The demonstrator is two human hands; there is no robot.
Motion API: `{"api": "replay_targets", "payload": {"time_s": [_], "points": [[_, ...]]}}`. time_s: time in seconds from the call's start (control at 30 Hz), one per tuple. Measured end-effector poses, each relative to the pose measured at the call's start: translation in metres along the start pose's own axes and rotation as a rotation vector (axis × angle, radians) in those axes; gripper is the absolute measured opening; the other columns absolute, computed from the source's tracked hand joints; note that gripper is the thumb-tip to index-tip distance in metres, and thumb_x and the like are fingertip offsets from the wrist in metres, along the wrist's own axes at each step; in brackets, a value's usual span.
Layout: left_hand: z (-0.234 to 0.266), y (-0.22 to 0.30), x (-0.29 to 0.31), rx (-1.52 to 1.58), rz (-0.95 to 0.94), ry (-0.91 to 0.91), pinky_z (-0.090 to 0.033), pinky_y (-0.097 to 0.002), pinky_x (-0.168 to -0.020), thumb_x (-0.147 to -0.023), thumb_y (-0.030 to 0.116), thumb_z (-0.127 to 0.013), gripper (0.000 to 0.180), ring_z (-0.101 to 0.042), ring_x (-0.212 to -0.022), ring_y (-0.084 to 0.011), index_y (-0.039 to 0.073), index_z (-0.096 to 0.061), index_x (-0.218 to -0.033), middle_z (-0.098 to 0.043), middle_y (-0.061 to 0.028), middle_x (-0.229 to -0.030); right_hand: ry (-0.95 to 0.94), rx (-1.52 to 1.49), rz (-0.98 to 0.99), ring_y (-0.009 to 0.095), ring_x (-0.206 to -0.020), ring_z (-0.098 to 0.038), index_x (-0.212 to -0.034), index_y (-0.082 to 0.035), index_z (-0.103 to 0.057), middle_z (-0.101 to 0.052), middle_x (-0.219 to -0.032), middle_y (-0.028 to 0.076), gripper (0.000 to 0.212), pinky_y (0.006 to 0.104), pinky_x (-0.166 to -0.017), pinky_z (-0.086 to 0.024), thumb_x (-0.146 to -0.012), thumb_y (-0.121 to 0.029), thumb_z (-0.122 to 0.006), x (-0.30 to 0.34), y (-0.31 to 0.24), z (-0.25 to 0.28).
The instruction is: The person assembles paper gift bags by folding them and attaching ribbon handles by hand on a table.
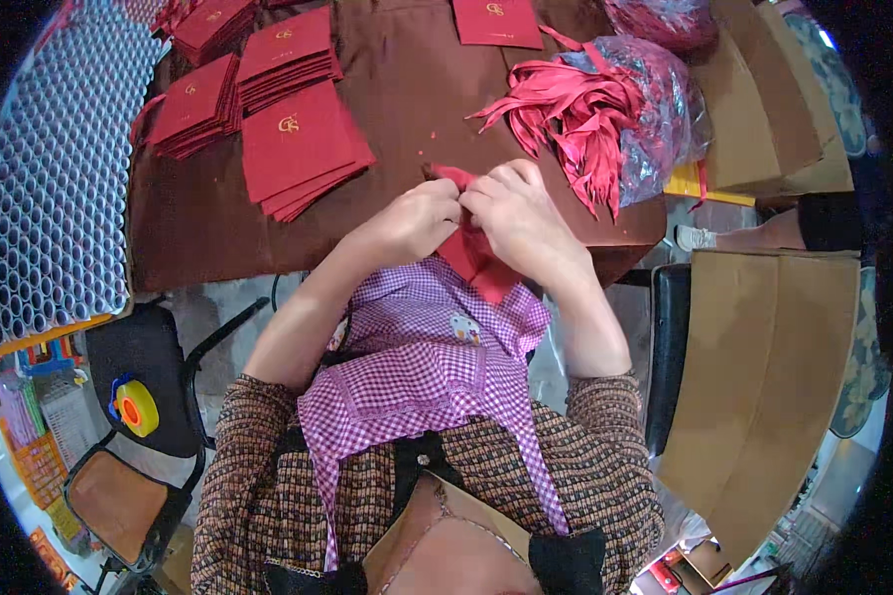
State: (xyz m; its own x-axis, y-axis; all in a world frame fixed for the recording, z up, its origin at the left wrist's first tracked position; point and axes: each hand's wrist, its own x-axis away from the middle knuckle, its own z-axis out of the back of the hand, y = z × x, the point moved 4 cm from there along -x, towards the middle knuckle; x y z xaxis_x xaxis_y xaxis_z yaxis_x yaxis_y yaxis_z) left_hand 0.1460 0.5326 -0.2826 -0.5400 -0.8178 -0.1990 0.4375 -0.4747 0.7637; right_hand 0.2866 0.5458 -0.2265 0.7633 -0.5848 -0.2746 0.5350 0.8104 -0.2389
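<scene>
Both my hands meet over the near edge of the brown table (407,89). My left hand (415,216) and my right hand (518,210) pinch the top of a folded red paper piece (476,260), which hangs down between them toward my checked apron. Fingers of both hands are closed on its upper edge. Stacks of flat red folded cards with gold emblems (298,149) lie on the table just left of my hands. A bundle of red ribbons (580,114) spills from a clear plastic bag (665,109) to the right.
A tray of white tubes (50,198) fills the left side. More red card stacks (203,99) lie at the far left of the table. Cardboard sheets (764,367) lean at the right, with another person's leg (754,233) behind. A black chair holds a yellow tape dispenser (136,405).
</scene>
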Motion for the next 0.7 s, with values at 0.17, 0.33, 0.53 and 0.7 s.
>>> {"api": "replay_targets", "payload": {"time_s": [0.17,0.33,0.53,0.7], "points": [[0.003,0.003,0.002,0.087,-0.003,-0.011,-0.047,-0.0374,-0.077,-0.08,0.005,-0.058,0.009,-0.058,-0.088,-0.0301,-0.004,-0.059,-0.081,-0.057,-0.0151,-0.088,-0.144,-0.107,0.119,0.022,-0.091,-0.053,-0.079,-0.008,-0.065,-0.057,-0.079,0.004,0.01,0.0387,-0.093,-0.034,-0.07,-0.008,-0.062,-0.002,0.009,0.007],[0.017,-0.034,0.014,0.525,0.74,0.108,-0.048,-0.0234,-0.053,-0.091,0.008,-0.053,0.012,-0.059,-0.065,-0.0115,0.002,-0.062,-0.095,-0.062,-0.0059,-0.079,-0.296,-0.237,0.212,0.02,-0.087,-0.055,-0.082,-0.008,-0.064,-0.057,-0.077,0.002,0.01,0.0396,-0.097,-0.033,-0.072,-0.007,-0.063,0.006,0.009,0.009],[0.011,-0.053,0.026,1.04,0.65,0.461,-0.053,-0.0282,-0.058,-0.096,0.016,-0.05,0.022,-0.063,-0.07,-0.0187,-0.001,-0.053,-0.11,-0.063,-0.0139,-0.095,-0.284,-0.384,-0.001,0.02,-0.085,-0.058,-0.088,-0.007,-0.065,-0.058,-0.075,0.004,0.008,0.039,-0.104,-0.032,-0.081,-0.011,-0.063,0.014,0.026,0.02],[-0.03,-0.048,0.037,1.192,0.585,0.387,-0.051,-0.0275,-0.069,-0.095,0.021,-0.05,0.044,-0.06,-0.083,-0.0136,-0.002,-0.041,-0.131,-0.061,-0.0063,-0.096,0.013,-0.26,-0.102,0.025,-0.087,-0.057,-0.091,-0.006,-0.066,-0.06,-0.078,0.008,0.011,0.0394,-0.087,-0.04,-0.08,-0.01,-0.064,0.015,0.028,0.023]]}}
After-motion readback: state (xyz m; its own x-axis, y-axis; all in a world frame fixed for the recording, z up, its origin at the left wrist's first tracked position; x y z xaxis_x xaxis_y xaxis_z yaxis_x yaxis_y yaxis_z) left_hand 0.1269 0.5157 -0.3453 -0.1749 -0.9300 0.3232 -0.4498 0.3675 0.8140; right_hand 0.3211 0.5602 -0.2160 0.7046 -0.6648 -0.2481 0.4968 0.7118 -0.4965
